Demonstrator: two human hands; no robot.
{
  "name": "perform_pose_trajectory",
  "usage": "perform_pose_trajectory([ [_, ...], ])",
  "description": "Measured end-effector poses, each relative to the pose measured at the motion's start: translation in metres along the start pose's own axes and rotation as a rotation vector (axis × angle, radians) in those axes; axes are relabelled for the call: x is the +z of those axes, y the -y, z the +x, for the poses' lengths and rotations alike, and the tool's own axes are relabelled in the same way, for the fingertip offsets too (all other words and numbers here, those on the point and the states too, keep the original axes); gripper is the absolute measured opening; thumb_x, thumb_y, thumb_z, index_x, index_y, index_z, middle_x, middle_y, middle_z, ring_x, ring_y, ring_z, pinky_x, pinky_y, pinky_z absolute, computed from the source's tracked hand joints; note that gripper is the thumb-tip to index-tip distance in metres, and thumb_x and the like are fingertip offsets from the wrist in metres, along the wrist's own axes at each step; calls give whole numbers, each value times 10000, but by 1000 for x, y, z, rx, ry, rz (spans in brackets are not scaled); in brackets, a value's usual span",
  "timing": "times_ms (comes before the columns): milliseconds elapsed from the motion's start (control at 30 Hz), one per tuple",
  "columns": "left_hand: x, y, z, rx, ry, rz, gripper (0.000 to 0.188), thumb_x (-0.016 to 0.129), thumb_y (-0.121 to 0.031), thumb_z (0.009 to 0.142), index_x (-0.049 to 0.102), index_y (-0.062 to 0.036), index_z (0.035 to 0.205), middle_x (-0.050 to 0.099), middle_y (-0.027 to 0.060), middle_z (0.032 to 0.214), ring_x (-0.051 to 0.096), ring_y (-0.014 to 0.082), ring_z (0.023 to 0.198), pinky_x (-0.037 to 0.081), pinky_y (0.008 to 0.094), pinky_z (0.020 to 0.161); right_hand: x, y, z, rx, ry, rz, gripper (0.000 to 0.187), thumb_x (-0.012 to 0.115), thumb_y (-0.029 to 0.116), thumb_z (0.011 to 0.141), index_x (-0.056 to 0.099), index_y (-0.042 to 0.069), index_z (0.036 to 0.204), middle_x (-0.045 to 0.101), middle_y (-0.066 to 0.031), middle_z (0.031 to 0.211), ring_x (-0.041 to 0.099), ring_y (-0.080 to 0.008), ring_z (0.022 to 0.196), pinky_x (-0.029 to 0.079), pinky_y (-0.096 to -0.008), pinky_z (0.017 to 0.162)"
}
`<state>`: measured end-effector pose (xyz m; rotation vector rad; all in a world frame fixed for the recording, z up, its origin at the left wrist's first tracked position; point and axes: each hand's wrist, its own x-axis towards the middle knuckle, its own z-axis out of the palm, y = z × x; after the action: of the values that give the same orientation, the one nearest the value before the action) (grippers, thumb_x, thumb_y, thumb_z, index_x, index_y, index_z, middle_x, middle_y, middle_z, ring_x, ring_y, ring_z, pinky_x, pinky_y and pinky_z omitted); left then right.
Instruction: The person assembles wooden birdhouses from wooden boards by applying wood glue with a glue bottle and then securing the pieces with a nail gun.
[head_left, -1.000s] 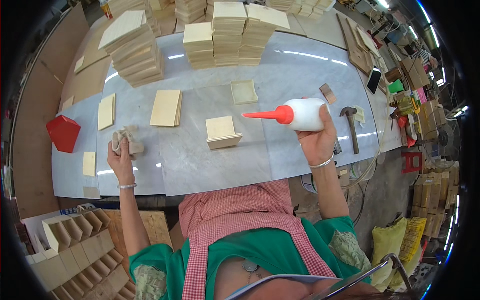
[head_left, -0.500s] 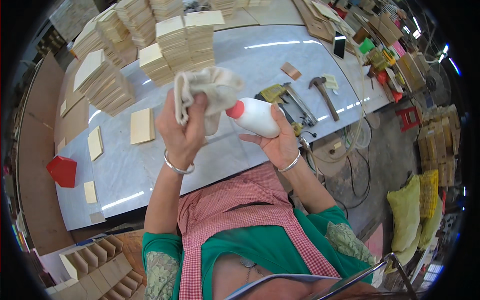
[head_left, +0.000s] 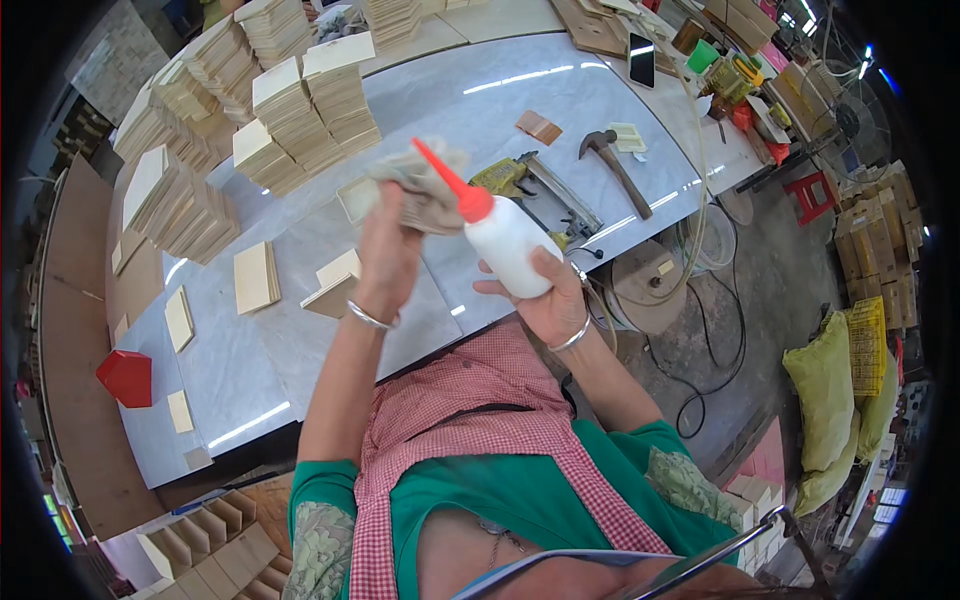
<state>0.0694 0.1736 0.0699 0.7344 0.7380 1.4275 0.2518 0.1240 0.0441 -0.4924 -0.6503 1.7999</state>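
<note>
My right hand (head_left: pixel 552 300) is wrapped round a white squeeze bottle (head_left: pixel 512 250), which tilts up and to the left. Its red pointed nozzle (head_left: pixel 446 176) is fully in sight. My left hand (head_left: pixel 388 250) grips a crumpled off-white cloth (head_left: pixel 432 200), smeared by motion, just left of the nozzle. The nozzle overlaps the cloth in view; whether they touch I cannot tell. Small pale wooden pieces (head_left: pixel 335 278) stand on the table beside my left wrist. Beyond the bottle lies a yellow nail gun (head_left: pixel 503 177).
Tall stacks of thin wooden boards (head_left: pixel 290 105) fill the table's far left. A hammer (head_left: pixel 618 172), a brown strip pack (head_left: pixel 540 127) and a phone (head_left: pixel 642 60) lie to the right. A red five-sided piece (head_left: pixel 125 379) sits near the left edge. Black cables (head_left: pixel 740 340) run over the floor.
The bottle has come nearer and turned more upright, and its red nozzle, covered by the cloth before, now shows. The cloth has drawn off leftward. Wooden pieces behind my left hand have come into sight.
</note>
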Motion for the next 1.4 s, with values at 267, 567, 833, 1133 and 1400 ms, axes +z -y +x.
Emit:
perform_pose_trajectory([
  [267, 25, 31, -23, -20, 104, -141, 464, 464, -412, 944, 475, -4, 1167, 555, 62, 1099, 515, 155, 1021, 396, 332, 916, -7, -27, 19, -352, -293, -568, 547, 784, 145, 717, 422, -10, 1097, 564, -137, 1027, 592, -193, 902, 521, -305, 741],
  [567, 22, 25, -15, 26, -56, 92, 379, 724, -195, 799, 549, 4, 1068, 608, 50, 990, 563, 115, 889, 447, 267, 798, -2, -33, 26, -817, -364, -1245, 644, 811, 257, 681, 417, -21, 1108, 524, -192, 977, 566, -286, 847, 479, -359, 719],
  [833, 20, 32, -8, 44, -176, 115, 325, 718, -123, 790, 565, 6, 1046, 627, 56, 952, 584, 117, 829, 468, 268, 757, -16, -25, 38, -1229, -272, -1632, 635, 779, 165, 672, 418, -65, 1141, 507, -207, 1023, 552, -361, 866, 491, -410, 703],
  [1133, 18, 46, 1, 82, -288, 320, 255, 690, -87, 802, 576, 1, 1012, 635, 61, 949, 595, 107, 784, 478, 245, 687, -28, -15, 35, -1280, -154, -1954, 589, 734, 87, 669, 434, -54, 1155, 499, -218, 1039, 546, -379, 878, 494, -427, 703],
  [1400, -1, 31, -1, -67, -63, -45, 246, 608, -129, 870, 555, -32, 1090, 613, 44, 1023, 581, 132, 944, 475, 315, 846, -26, -8, 26, -770, -505, -1245, 661, 820, 169, 664, 415, -5, 1156, 469, -122, 1081, 500, -178, 961, 448, -317, 814],
])
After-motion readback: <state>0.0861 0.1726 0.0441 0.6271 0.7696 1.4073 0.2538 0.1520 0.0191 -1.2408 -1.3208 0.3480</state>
